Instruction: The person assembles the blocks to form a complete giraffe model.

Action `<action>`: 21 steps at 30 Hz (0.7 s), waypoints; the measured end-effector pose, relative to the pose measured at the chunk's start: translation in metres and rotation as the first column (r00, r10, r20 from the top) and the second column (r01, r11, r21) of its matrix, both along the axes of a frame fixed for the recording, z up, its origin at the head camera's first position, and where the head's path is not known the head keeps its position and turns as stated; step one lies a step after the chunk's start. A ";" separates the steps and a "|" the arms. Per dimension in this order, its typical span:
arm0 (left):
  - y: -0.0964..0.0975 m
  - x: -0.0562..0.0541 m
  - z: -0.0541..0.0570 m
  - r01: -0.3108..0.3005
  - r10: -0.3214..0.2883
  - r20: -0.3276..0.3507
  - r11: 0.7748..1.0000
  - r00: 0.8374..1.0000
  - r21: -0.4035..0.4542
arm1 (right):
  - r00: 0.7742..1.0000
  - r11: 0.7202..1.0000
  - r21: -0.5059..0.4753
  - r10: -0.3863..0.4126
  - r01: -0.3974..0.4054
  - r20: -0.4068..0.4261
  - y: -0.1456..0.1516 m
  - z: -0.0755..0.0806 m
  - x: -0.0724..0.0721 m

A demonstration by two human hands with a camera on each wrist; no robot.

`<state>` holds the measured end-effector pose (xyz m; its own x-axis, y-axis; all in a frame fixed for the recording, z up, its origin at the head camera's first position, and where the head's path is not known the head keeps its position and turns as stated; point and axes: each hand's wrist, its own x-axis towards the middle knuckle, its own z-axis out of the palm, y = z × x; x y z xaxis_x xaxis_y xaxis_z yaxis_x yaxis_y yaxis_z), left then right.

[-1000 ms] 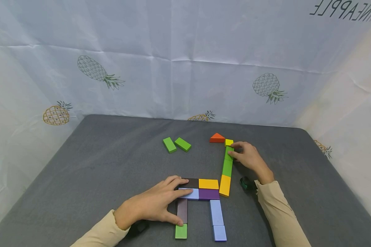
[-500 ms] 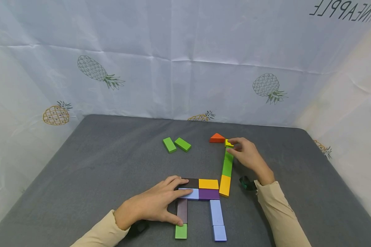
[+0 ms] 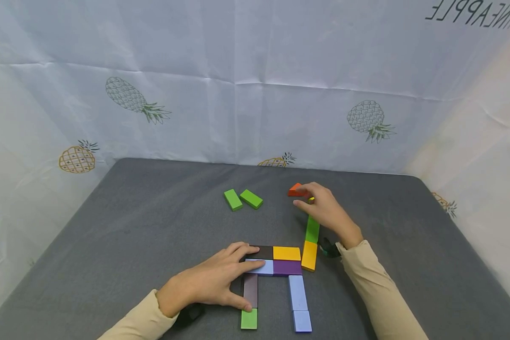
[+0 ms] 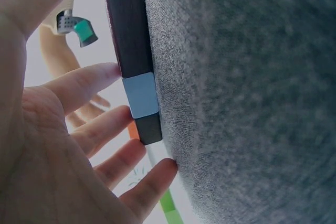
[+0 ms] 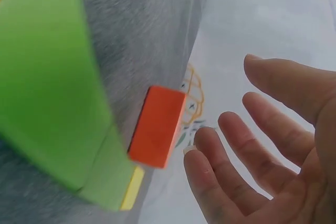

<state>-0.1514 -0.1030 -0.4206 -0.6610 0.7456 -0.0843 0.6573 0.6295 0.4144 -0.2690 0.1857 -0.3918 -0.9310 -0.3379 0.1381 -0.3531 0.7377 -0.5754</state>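
Note:
My left hand (image 3: pixel 208 281) lies with fingers spread over a flat figure of coloured blocks. Its fingertips rest at the black block (image 3: pixel 261 252) and the light blue block (image 3: pixel 259 267); the thumb is at a green block (image 3: pixel 249 319). In the left wrist view the fingers are straight along the block (image 4: pixel 140 95) ends. My right hand (image 3: pixel 327 208) hovers over the far end of a slanting row, thumb and fingers apart and holding nothing. Beneath it are an orange-red triangular block (image 3: pixel 295 191) and a small yellow block (image 3: pixel 310 200), mostly hidden. Green blocks (image 3: pixel 312 230) continue the row.
Two loose green blocks (image 3: pixel 233 199) lie farther back, left of the triangle. An amber block (image 3: pixel 309 256) ends the row beside the purple block (image 3: pixel 287 267). Light blue blocks (image 3: pixel 298 293) run toward the front. A pineapple-print curtain (image 3: pixel 238 118) hangs behind the grey table (image 3: pixel 153 212).
My right hand has moved left and farther away, from the green block in the row to above the yellow and triangular blocks. The left hand and the blocks have stayed in place.

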 end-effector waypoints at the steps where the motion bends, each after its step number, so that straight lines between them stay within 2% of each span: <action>1: 0.000 0.000 0.000 0.000 0.000 0.001 1.000 1.000 -0.001 | 1.000 1.000 0.003 0.013 -0.013 -0.004 -0.003 0.001 -0.001; 10: 0.000 -0.001 0.000 0.004 -0.004 0.008 1.000 1.000 -0.001 | 0.996 0.996 0.024 0.091 -0.091 0.009 -0.026 0.009 -0.013; 15: -0.001 0.000 0.000 0.007 -0.007 0.005 1.000 1.000 0.005 | 0.992 0.990 0.057 0.126 -0.125 -0.003 -0.035 0.007 -0.019; 21: -0.001 0.000 0.000 0.006 -0.006 0.005 1.000 1.000 0.003 | 0.990 0.985 0.099 0.139 -0.142 0.039 -0.048 0.004 -0.026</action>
<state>-0.1519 -0.1038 -0.4202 -0.6561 0.7498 -0.0859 0.6588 0.6245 0.4194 -0.2945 0.1379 -0.3875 -0.8765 -0.4765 0.0681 -0.4404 0.7369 -0.5128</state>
